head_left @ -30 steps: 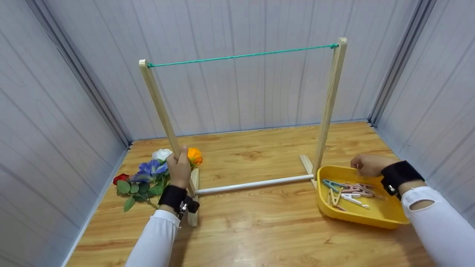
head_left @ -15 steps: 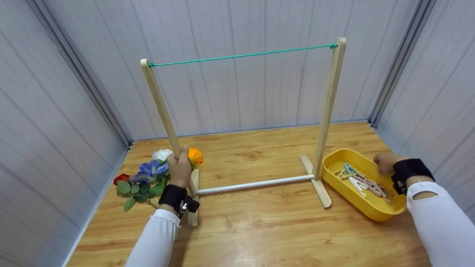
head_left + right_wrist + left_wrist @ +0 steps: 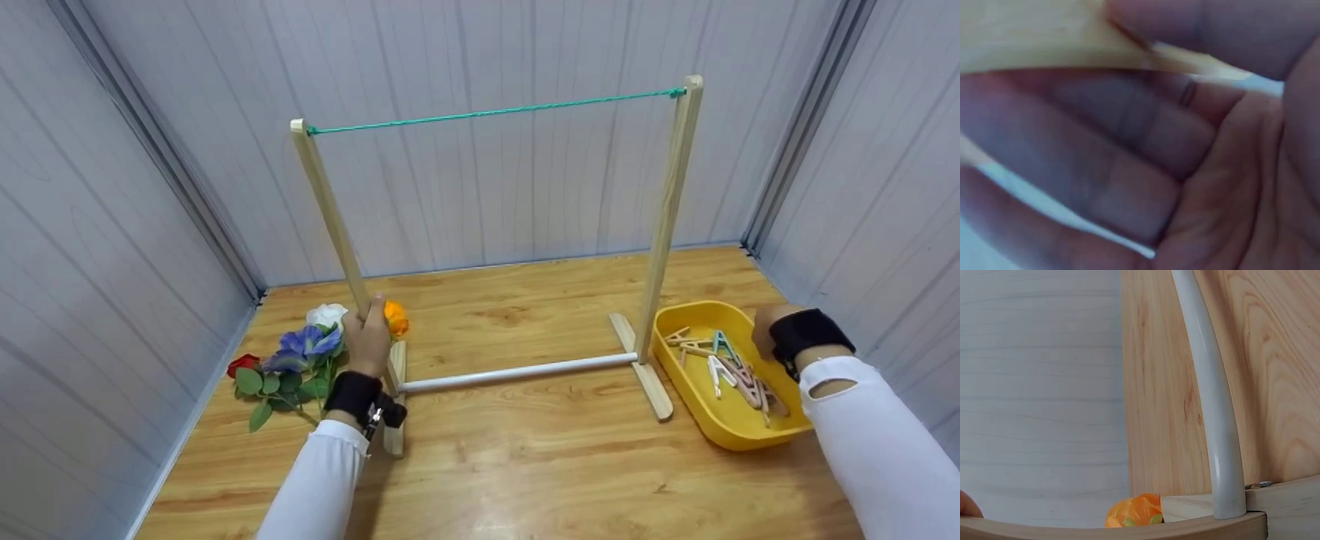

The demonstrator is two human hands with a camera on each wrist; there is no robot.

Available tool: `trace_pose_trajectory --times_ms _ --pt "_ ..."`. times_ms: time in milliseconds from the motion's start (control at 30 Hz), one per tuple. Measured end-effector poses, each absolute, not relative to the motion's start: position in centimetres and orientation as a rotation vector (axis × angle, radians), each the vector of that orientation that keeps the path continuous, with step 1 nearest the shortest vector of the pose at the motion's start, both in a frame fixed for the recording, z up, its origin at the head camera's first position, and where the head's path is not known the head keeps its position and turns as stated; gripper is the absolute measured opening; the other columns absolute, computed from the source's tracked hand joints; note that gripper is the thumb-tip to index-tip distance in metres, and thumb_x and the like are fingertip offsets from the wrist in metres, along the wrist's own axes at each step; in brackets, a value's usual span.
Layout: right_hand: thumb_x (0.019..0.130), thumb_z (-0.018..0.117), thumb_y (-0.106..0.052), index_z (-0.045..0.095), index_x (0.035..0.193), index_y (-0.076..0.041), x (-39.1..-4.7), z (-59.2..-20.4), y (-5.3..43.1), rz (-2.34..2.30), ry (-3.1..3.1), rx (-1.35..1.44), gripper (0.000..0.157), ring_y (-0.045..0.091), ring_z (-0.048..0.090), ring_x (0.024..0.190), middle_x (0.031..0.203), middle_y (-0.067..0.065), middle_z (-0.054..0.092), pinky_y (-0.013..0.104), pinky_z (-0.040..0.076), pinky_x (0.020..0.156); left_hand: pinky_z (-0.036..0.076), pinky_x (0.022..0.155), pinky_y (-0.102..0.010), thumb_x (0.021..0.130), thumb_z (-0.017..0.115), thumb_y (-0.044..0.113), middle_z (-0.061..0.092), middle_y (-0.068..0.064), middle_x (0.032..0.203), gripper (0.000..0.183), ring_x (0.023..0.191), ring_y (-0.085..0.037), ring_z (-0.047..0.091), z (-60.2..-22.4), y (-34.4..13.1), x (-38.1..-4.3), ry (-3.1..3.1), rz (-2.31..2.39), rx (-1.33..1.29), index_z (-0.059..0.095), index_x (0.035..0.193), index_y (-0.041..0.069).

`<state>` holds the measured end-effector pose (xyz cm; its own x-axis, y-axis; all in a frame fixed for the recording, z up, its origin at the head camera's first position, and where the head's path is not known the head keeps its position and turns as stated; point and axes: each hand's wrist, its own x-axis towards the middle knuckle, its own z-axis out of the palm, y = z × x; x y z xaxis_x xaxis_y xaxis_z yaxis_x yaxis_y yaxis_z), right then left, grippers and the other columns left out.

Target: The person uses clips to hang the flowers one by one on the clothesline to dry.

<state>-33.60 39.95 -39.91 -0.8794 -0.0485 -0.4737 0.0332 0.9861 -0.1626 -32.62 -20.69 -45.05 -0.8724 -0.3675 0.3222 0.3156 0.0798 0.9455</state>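
Observation:
My left hand (image 3: pixel 367 341) grips the left wooden post (image 3: pixel 328 214) of a rack low down, near its foot. A green cord (image 3: pixel 487 113) runs between the tops of the two posts, and a white rod (image 3: pixel 517 373) joins their feet. On the right, my right hand (image 3: pixel 769 328) holds the far right rim of a yellow plastic tray (image 3: pixel 694 416). The right wrist view shows the thumb above the tray's rim (image 3: pixel 1061 56) and the fingers below it. Several clothespins (image 3: pixel 739 379) in pink, white, teal and beige lie inside the tray.
Artificial flowers lie left of the rack: a red rose (image 3: pixel 243 365), a purple bloom (image 3: pixel 304 346), a white one (image 3: pixel 326 315) and an orange one (image 3: pixel 395 318). Pale panel walls (image 3: pixel 487 202) enclose the wooden tabletop (image 3: pixel 517 457). The tray stands close to the right foot (image 3: pixel 652 391).
The tray has turned and shifted away from the rack's right foot, uncovering it, with my right hand on its rim. The clothespins have slid about inside. My left hand stays on the post.

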Motion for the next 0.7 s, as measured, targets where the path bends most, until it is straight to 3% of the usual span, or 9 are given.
trace_pose_trajectory --times_ms 67,133,267,433,567,700 --pt "0.087 0.061 0.005 0.066 0.091 0.003 -34.1 -40.4 39.1 -0.252 2.765 -0.092 0.007 0.028 0.06 0.073 0.085 0.018 0.063 0.036 0.052 0.065 0.033 0.044 -0.021 0.113 0.053 0.022 0.048 0.01 0.049 0.057 0.042 -0.005 0.042 -45.0 -20.7 -32.7 -1.864 -1.867 0.04 0.051 0.056 0.018" --pt "0.091 0.063 0.004 0.066 0.107 0.008 -35.0 -41.1 38.1 -0.238 2.885 -0.243 0.016 0.039 0.066 0.084 0.099 0.028 0.069 0.048 0.058 0.075 0.037 0.045 -0.021 0.113 0.052 0.02 0.053 0.007 0.051 0.056 0.044 -0.006 0.047 -44.9 -20.7 -32.7 -1.85 -1.899 0.023 0.056 0.057 0.016" --pt "0.096 0.068 0.002 0.066 0.13 0.008 -36.4 -42.7 36.1 -0.227 3.009 -0.519 0.034 0.052 0.069 0.107 0.123 0.035 0.07 0.065 0.057 0.094 0.037 0.045 -0.021 0.113 0.051 0.017 0.053 0.007 0.05 0.057 0.044 -0.007 0.047 -44.7 -20.6 -32.9 -1.821 -1.924 0.003 0.058 0.057 0.015" --pt "0.099 0.067 0.002 0.069 0.125 0.006 -37.2 -44.3 34.7 -0.228 3.142 -0.708 0.025 0.05 0.073 0.097 0.113 0.032 0.074 0.063 0.059 0.086 0.038 0.045 -0.021 0.113 0.052 0.017 0.052 0.007 0.05 0.056 0.044 -0.007 0.047 -44.7 -20.6 -33.2 -1.822 -1.926 -0.006 0.056 0.057 0.016" --pt "0.098 0.069 0.001 0.075 0.102 0.003 -37.5 -45.0 34.2 -0.209 3.264 -0.736 0.007 0.041 0.07 0.076 0.087 0.023 0.073 0.056 0.058 0.069 0.039 0.045 -0.021 0.113 0.051 0.015 0.052 0.006 0.051 0.056 0.043 -0.007 0.048 -44.8 -20.5 -33.3 -1.798 -1.94 -0.025 0.056 0.057 0.015" --pt "0.096 0.067 0.003 0.072 0.078 0.001 -37.6 -44.7 33.7 -0.182 3.306 -0.611 0.018 0.035 0.063 0.064 0.071 0.018 0.067 0.052 0.052 0.058 0.037 0.045 -0.021 0.113 0.052 0.015 0.051 0.008 0.05 0.056 0.043 -0.006 0.046 -44.9 -20.7 -33.1 -1.8 -1.917 -0.018 0.054 0.057 0.016"
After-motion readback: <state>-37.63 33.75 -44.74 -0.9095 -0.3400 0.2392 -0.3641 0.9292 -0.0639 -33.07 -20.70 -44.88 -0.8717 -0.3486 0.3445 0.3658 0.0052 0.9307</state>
